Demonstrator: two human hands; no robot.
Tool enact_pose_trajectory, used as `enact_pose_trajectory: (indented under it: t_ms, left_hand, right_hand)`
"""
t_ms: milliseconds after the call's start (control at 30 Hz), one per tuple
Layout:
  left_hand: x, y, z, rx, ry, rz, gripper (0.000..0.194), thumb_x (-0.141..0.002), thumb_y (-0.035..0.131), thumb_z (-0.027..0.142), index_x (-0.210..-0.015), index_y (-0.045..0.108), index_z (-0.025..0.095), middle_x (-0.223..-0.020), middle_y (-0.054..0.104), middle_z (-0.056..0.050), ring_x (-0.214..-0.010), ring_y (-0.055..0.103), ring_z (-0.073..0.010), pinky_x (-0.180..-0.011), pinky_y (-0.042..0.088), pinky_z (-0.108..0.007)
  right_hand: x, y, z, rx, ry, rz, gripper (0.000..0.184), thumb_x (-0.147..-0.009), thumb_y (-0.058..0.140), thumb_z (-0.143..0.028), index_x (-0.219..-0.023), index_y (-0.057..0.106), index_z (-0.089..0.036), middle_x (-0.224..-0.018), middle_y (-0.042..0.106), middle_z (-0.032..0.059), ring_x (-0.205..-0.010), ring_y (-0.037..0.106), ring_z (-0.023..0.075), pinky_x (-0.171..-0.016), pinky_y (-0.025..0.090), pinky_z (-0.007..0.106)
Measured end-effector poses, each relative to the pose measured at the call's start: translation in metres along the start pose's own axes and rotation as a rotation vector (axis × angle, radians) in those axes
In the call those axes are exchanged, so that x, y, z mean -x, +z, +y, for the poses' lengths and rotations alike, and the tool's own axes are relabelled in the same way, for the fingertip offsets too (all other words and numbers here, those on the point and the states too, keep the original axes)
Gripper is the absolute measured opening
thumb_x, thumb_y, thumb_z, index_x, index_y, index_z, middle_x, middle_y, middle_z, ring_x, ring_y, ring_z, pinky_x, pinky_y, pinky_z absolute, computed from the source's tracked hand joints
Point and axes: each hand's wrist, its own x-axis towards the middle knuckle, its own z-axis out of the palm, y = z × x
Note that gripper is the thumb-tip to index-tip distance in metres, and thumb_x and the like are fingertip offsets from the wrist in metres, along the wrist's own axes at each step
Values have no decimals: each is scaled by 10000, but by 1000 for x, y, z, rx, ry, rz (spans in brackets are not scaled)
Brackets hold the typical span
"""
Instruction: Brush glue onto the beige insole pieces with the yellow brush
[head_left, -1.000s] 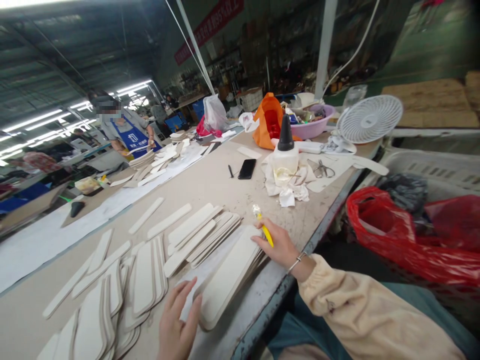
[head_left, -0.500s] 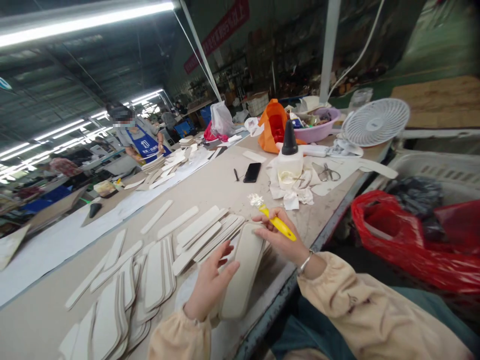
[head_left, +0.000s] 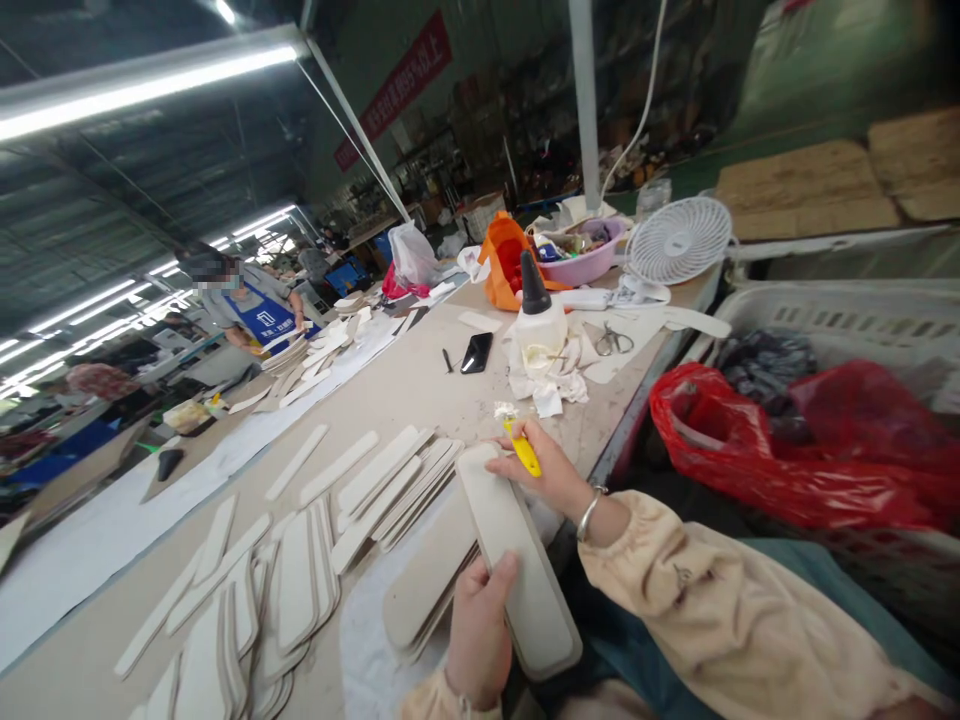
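A long off-white panel with rounded corners [head_left: 529,590] is lifted off the pile and held tilted between both hands. My left hand [head_left: 480,625] is closed on its left edge, thumb on top. The upper end is pinched by my right hand [head_left: 551,465], which also holds a yellow-handled brush [head_left: 525,448] with clumped white bristles pointing away from me. Just left of the held panel lies a small pile of similar panels [head_left: 427,580] on a white sheet. More panels [head_left: 304,570] lie fanned in loose stacks farther left.
Beyond my right hand stand a white bottle with a black cone top [head_left: 536,300], crumpled paper, scissors [head_left: 613,340] and a phone [head_left: 477,353]. A fan [head_left: 679,240] is at the back right. A red bag [head_left: 825,450] sits in a crate beside the table. A co-worker [head_left: 262,310] stands across.
The top panel has been lifted from the pile and swung toward me. My left hand has gone from open beside it to gripping its edge. The brush stays in my right hand.
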Motion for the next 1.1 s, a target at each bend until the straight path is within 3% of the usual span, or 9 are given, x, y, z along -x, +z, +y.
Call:
enact_pose_trajectory:
  t_ms: [167, 400, 533, 733, 1100]
  left_hand:
    - [0, 15, 3, 139, -8, -13, 299, -780, 707, 279, -1032, 702, 117, -876, 745, -103, -893, 685, -246, -810, 527, -351]
    - [11, 19, -11, 353, -362, -264, 435, -816, 625, 398, -1130, 638, 98, -1045, 712, -181, -1022, 657, -337, -833, 541, -443]
    - [17, 14, -18, 298, -458, -351, 424, -864, 559, 398, -1154, 590, 91, -1123, 681, -206, -1031, 653, -352, -722, 580, -397]
    - [19, 16, -21, 176, -407, -288, 357, -887, 549, 360, -1097, 572, 72, -1108, 685, -214, -974, 679, -345, -642, 598, -329]
    - [19, 10, -32, 149, -381, -216, 395, -836, 631, 380, -1083, 543, 83, -1067, 693, -214, -896, 703, -329, -607, 592, -312]
  right_hand:
    - [5, -5, 2, 170, -69, 51, 365, -714, 703, -348, -827, 374, -238, -741, 485, -55, -625, 446, 117, -598, 392, 250]
    - [-1, -14, 7, 114, -58, 123, 376, -702, 696, -366, -824, 364, -238, -727, 465, -57, -636, 447, 122, -607, 379, 253]
    - [-4, -17, 11, 77, -41, 128, 405, -686, 706, -381, -836, 357, -243, -711, 458, -61, -622, 433, 121, -584, 367, 247]
    - [-7, -20, 15, 100, -77, 121, 361, -702, 693, -307, -837, 365, -239, -724, 462, -57, -640, 436, 122, -598, 363, 249]
    - [-4, -17, 11, 121, -47, 91, 372, -693, 691, -314, -842, 358, -243, -701, 457, -69, -595, 425, 114, -576, 351, 246]
